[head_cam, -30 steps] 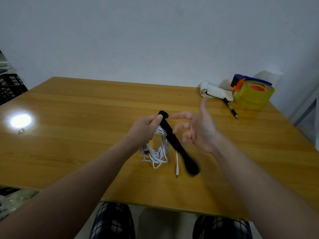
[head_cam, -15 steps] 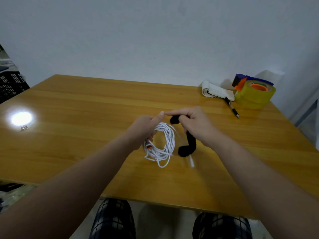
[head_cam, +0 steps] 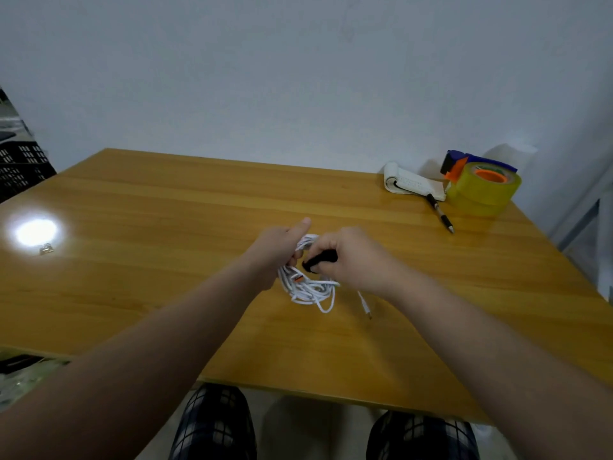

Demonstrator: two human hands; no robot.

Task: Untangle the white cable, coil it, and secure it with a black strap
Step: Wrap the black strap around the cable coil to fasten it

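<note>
Centrally, the left grip (head_cam: 278, 250) is curling around a coiled white cable (head_cam: 308, 290), thumb pointing up, while the right grip (head_cam: 345, 257) is pinching a black strap (head_cam: 320, 260) against it, over the counter (head_cam: 166, 293); a tape roll (head_cam: 484, 190) is sitting far right.

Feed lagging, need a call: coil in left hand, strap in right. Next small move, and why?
Probably draw the black strap snug round the coil's top and press it closed: the left hand grips the white cable there, the right hand pinches the strap against it, not visibly fastened.
</note>
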